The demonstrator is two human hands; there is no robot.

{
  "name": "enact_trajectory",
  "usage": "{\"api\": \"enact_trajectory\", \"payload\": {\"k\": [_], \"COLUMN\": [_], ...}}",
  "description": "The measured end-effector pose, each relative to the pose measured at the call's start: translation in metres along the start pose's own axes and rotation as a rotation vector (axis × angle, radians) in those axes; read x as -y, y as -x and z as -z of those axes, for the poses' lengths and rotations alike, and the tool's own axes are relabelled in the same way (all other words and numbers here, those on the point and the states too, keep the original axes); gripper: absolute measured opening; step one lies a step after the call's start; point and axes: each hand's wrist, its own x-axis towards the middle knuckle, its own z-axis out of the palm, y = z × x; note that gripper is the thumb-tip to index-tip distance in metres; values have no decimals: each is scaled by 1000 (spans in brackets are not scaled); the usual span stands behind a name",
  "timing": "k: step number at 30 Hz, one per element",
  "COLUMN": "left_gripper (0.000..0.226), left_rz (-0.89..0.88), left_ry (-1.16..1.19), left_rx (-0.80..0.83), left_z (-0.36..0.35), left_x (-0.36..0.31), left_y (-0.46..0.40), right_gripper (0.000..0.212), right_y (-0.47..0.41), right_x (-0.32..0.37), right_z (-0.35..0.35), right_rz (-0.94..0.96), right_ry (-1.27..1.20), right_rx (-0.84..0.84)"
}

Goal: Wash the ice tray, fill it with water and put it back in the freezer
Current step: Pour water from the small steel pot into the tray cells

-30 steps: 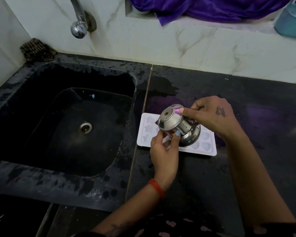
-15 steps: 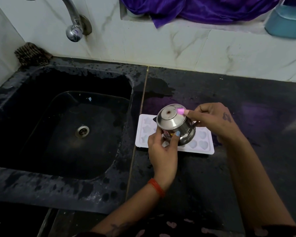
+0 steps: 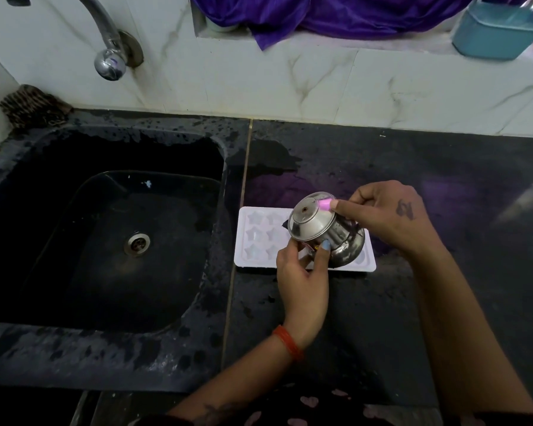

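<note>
A white ice tray (image 3: 259, 238) with star-shaped moulds lies flat on the black counter just right of the sink. Over its middle and right part a small steel pot (image 3: 320, 229) is tipped, base turned up and toward the left. My left hand (image 3: 302, 278) grips the pot from below with thumb and fingers round its lower side. My right hand (image 3: 382, 213) holds it from the right, thumb pressed on the base rim. The pot hides the tray's centre, and its mouth is not visible.
The black sink (image 3: 105, 241) with its drain (image 3: 137, 243) lies to the left, under a steel tap (image 3: 108, 56). A scrubber (image 3: 31, 106) sits at the sink's back left corner. A purple cloth (image 3: 336, 13) and blue container (image 3: 499, 29) rest on the ledge behind. The counter (image 3: 443, 272) is wet.
Both hands and the tipped pot stay over the tray with little shift. The view has tilted slightly, so everything sits a little lower in frame.
</note>
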Motion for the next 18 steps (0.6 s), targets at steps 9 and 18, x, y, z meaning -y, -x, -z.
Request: {"api": "enact_trajectory", "payload": {"k": [9, 18], "left_gripper": [58, 69], "left_rz": [42, 50], "left_ry": [4, 9], "left_rx": [60, 57], "left_z": [-1, -4], "left_x": [2, 4], "left_y": [-2, -4], "right_gripper": [38, 39], "right_y": [0, -1], "right_x": [0, -2], "right_z": [1, 3], "right_rz": [51, 60], "right_ry": [89, 88], "right_rx": [-17, -17]}}
